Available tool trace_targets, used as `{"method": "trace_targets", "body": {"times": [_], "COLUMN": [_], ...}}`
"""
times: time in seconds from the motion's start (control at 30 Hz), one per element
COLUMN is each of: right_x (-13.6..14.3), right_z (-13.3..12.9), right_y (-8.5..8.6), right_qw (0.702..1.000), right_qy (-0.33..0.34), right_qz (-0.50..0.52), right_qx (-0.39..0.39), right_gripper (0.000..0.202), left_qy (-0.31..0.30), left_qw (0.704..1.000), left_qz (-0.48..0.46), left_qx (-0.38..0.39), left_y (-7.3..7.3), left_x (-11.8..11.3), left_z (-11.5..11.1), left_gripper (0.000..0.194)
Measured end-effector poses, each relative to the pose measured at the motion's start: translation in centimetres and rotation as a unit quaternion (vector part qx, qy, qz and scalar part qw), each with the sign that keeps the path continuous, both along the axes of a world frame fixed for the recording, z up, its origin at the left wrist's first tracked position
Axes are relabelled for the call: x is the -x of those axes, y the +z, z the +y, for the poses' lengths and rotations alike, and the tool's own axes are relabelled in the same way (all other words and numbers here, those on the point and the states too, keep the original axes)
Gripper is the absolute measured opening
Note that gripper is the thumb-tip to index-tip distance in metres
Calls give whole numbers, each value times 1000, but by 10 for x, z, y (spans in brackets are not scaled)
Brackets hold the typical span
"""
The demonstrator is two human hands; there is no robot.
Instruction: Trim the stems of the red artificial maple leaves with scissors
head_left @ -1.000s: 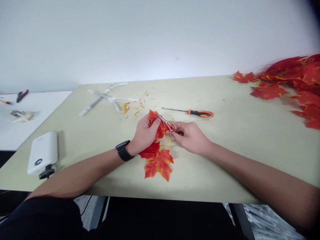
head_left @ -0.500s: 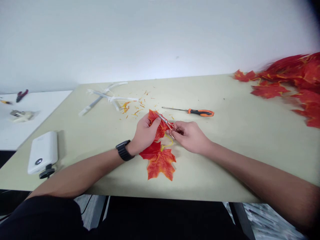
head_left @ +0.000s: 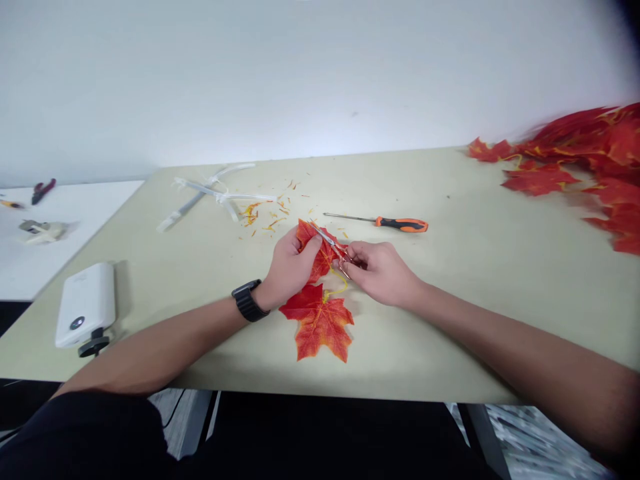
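The left hand (head_left: 289, 267) is closed on an upper red leaf (head_left: 314, 252), thumb pressed onto its face. The right hand (head_left: 381, 271) is curled around small scissors (head_left: 334, 247), whose blades are laid across that leaf. A second red-orange leaf (head_left: 321, 324), joined by a yellow stem (head_left: 336, 289), lies flat nearer the table's (head_left: 475, 267) front edge. An orange-handled screwdriver (head_left: 385, 223) is seen just behind the hands; white plastic stems (head_left: 213, 195) toward the far left corner; a white power bank (head_left: 85, 304) at the left edge; a leaf pile (head_left: 580, 170) at the far right.

Screwdriver (head_left: 395, 224) just beyond; bare table (head_left: 475, 300) rightward
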State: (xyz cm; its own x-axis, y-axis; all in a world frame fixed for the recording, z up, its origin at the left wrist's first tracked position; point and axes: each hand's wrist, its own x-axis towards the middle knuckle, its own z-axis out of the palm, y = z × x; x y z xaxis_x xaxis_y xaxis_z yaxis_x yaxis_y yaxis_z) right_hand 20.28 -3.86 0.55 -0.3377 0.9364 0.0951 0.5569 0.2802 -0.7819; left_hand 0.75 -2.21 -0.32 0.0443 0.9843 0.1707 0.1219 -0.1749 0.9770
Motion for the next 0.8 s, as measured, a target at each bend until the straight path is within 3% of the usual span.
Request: {"method": "trace_targets", "body": {"times": [0.8], "right_x": [-1], "right_z": [1], "right_y": [-2], "right_qw": [1000], "right_qy": [8], "right_qz": [-5], "right_qx": [-25], "right_gripper": [27], "left_qy": [6], "left_qw": [1000], "left_qz": [3], "left_qx": [4], "left_y": [3], "left_x": [-1], "left_z": [-2], "left_gripper": [13]}}
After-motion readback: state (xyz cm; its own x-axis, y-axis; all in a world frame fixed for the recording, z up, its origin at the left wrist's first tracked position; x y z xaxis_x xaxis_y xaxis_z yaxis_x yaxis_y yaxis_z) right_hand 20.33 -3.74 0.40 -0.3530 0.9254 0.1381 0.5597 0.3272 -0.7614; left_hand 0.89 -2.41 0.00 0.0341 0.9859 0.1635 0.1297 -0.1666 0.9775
